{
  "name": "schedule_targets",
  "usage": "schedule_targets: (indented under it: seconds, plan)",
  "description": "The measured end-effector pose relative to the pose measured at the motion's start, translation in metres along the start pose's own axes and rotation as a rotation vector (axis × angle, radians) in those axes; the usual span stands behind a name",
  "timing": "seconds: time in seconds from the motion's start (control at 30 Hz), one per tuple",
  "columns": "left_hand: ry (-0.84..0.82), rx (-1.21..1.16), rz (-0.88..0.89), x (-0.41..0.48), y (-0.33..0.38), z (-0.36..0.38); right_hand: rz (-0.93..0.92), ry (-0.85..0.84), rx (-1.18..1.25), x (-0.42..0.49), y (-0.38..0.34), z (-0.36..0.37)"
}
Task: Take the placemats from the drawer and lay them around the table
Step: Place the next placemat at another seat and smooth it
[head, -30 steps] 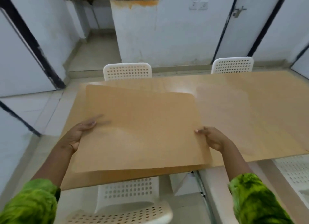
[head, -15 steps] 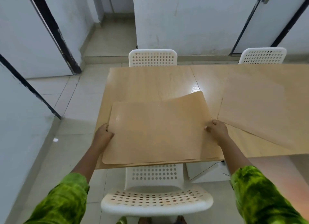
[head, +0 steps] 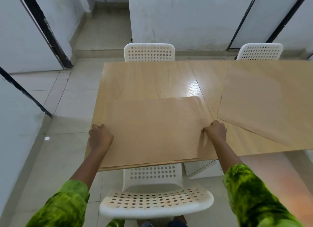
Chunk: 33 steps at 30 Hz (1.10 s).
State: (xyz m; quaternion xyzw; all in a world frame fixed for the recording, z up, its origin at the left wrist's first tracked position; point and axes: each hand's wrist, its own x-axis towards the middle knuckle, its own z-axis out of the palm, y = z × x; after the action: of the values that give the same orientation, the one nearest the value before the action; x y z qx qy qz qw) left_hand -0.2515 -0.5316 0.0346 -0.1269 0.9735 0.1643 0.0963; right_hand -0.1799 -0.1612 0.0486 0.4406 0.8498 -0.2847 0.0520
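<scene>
Placemats [head: 152, 130] lie stacked flat at the table's [head: 144, 79] near left corner; our left hand [head: 100, 137] and right hand [head: 216, 131], fingers curled, pinch their side edges.

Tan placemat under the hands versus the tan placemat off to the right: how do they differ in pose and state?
The near tan placemat lies square to the wooden table's front edge; the right tan placemat sits skewed, one corner pointing left. The near one is gripped at both side edges by the left hand and right hand; the right one lies untouched. Both are the same tan colour with rounded corners and lie flat.
</scene>
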Motion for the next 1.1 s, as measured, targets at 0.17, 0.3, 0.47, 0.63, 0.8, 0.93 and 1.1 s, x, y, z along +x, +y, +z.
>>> schedule_targets:
  seconds: [0.17,0.3,0.47,0.63,0.8,0.93,1.1]
  plan:
    - [0.118,0.054,0.014,-0.002,0.02,-0.004,-0.026,0.105,-0.054,-0.005,-0.016,0.006]
    - [0.18,0.058,0.3,0.016,0.063,-0.001,-0.341,0.053,-0.054,-0.009,-0.06,0.031]
    - [-0.09,0.219,0.615,0.048,0.127,0.03,-0.718,-0.103,-0.282,0.0,-0.126,0.085]
    - [-0.1,0.281,0.664,0.059,0.121,0.068,-0.802,-0.212,-0.406,0.011,-0.131,0.121]
    - [-0.01,0.28,0.571,0.071,0.096,0.067,-0.77,-0.154,-0.424,0.027,-0.116,0.118]
    - [0.087,0.248,0.391,0.097,0.047,0.048,-0.546,-0.029,-0.441,0.075,-0.075,0.079]
    - [0.078,0.256,0.351,0.103,0.025,0.04,-0.437,-0.012,-0.413,0.095,-0.054,0.055]
